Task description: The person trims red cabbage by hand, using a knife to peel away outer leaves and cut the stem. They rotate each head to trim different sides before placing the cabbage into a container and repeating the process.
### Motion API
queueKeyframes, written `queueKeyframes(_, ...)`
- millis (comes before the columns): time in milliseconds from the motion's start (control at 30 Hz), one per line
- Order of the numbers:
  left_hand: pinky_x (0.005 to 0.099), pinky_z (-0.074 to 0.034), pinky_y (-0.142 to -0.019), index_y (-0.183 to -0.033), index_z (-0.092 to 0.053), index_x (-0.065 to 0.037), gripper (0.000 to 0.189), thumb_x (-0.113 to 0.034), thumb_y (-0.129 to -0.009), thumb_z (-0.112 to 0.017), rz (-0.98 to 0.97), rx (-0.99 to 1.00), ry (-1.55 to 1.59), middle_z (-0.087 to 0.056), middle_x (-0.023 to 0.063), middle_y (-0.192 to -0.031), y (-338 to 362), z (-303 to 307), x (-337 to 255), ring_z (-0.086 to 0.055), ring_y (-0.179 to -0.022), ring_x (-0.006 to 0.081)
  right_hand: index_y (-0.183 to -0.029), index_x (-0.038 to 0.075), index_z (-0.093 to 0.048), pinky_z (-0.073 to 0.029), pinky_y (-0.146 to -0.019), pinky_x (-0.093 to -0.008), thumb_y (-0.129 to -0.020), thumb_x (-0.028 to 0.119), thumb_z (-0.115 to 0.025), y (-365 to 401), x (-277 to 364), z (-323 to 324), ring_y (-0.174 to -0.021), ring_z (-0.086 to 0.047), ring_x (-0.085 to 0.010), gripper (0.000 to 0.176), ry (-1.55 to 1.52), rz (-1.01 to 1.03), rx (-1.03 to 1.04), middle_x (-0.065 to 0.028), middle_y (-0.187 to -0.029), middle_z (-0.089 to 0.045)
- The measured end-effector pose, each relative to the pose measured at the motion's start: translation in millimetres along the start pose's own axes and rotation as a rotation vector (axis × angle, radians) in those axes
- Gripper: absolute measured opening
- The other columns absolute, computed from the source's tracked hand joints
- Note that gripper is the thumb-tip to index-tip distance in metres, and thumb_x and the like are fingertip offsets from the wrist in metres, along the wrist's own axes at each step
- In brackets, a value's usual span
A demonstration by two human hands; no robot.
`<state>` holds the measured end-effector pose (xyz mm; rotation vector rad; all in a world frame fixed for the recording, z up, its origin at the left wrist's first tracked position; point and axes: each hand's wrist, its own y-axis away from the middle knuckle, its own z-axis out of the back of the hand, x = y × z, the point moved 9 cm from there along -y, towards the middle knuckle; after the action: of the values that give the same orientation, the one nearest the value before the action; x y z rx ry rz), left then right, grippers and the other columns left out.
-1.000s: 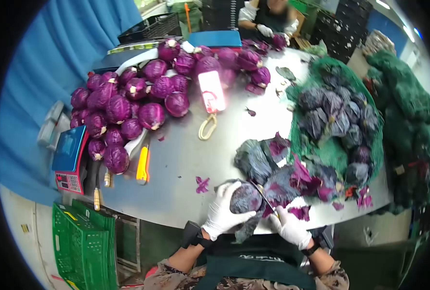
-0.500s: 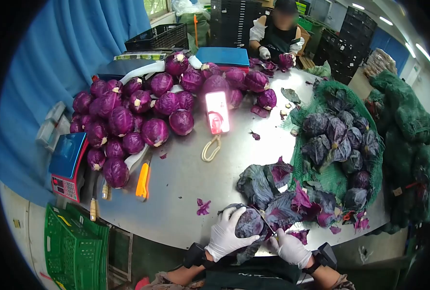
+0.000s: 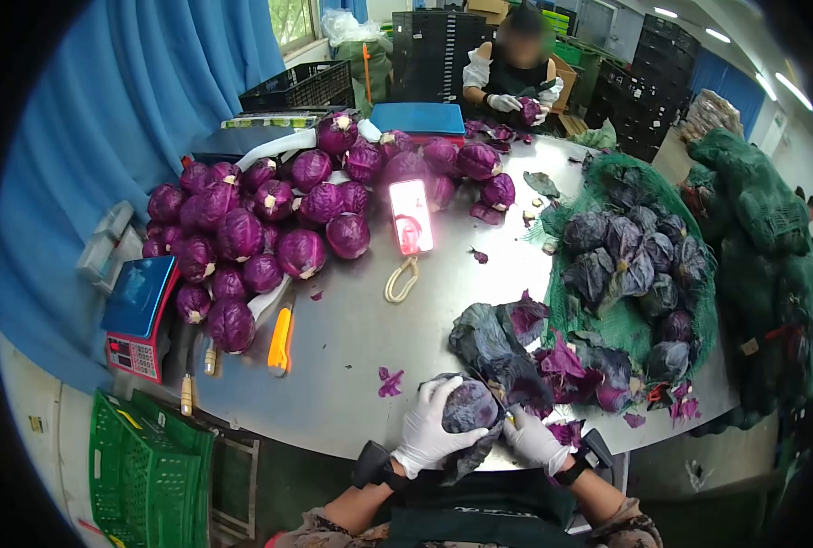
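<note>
At the table's near edge, my gloved left hand (image 3: pixel 432 431) is closed around the side of a red cabbage (image 3: pixel 469 407), with dark outer leaves hanging beneath it. My right hand (image 3: pixel 534 440), also gloved, grips a small knife (image 3: pixel 508 416) with a bit of yellow at its handle. Its thin blade lies against the right side of the cabbage; the tip is hard to make out. Just beyond both hands is a pile of stripped cabbage leaves (image 3: pixel 484 342), dark bluish and purple.
Peeled red cabbages (image 3: pixel 241 235) are heaped at the left. A green net sack (image 3: pixel 562 315) of unpeeled heads lies right. A phone (image 3: pixel 410 217), an orange-handled knife (image 3: pixel 280 340) and a scale (image 3: pixel 139 297) are on the table. Opposite, a co-worker (image 3: pixel 514 73) holds a cabbage.
My right hand and the knife have moved up along the cabbage, and my left hand has shifted slightly upward with it. Across the table, the co-worker's hands have come together on a cabbage.
</note>
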<state>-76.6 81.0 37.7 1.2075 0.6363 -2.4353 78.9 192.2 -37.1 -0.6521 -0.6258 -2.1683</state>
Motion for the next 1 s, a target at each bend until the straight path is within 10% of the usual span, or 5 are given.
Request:
queueKeyframes(133, 0.0379, -0.041, -0.102, -0.130, -0.047, -0.004, 0.084, -0.028, -0.061, -0.089, -0.058, -0.071, 0.228, -0.050, 0.0128, -0.120, 4.4, 6.2, 16.7, -0.050, -0.116, 0.0281, -0.127, 0.002, -0.049, -0.040, -0.051, -0.0255, -0.096, 0.020, -0.056, 11.7, -20.8, -16.8, -0.058, -0.048, -0.0081, 0.036, -0.680, -0.243, -0.053, 0.0003, -0.069, -0.052)
queueKeyframes(367, 0.0369, -0.039, -0.104, -0.137, -0.038, 0.000, 0.091, -0.031, -0.067, -0.088, 0.046, -0.149, 0.666, -0.048, 0.0132, -0.129, -3.1, 6.8, 24.8, -0.049, -0.120, 0.0233, -0.118, 0.002, -0.054, -0.047, -0.058, -0.0306, -0.094, 0.011, -0.057, 10.3, -60.6, 104.6, -0.062, -0.054, -0.0150, 0.026, -0.355, 0.015, -0.722, -0.0112, -0.082, -0.062)
queueKeyframes(633, 0.0402, -0.041, -0.102, -0.136, -0.038, -0.003, 0.094, -0.031, -0.063, -0.088, 0.048, -0.068, 0.121, -0.048, 0.0178, -0.126, 9.8, 18.2, 32.4, -0.051, -0.117, 0.0305, -0.103, 0.001, -0.063, -0.033, -0.053, -0.0212, -0.101, 0.026, -0.050, 62.5, -107.8, 203.4, -0.057, -0.039, -0.0046, 0.028, -0.445, -0.147, -0.885, 0.0031, -0.069, -0.050)
queueKeyframes(867, 0.0384, -0.048, -0.094, -0.132, -0.032, -0.004, 0.095, -0.034, -0.063, -0.089, 0.174, 0.070, 0.216, -0.051, 0.0194, -0.124, 26.6, 18.7, 48.3, -0.056, -0.115, 0.0301, -0.096, 0.007, -0.058, -0.038, -0.048, -0.0205, -0.096, 0.012, -0.057, 77.4, 5.2, 174.8, -0.057, -0.048, -0.0045, 0.005, -0.535, 0.090, -0.757, 0.0012, -0.072, -0.052)
queueKeyframes(1000, 0.0384, -0.042, -0.104, -0.135, -0.029, -0.004, 0.094, -0.023, -0.064, -0.089, 0.141, 0.055, 0.311, -0.046, 0.0169, -0.128, 35.4, 16.3, 47.9, -0.048, -0.122, 0.0268, -0.104, 0.007, -0.061, -0.045, -0.060, -0.0223, -0.092, 0.011, -0.061, 35.5, 28.3, 51.9, -0.067, -0.053, -0.0056, 0.013, -0.808, -0.044, -0.202, 0.0022, -0.081, -0.056)
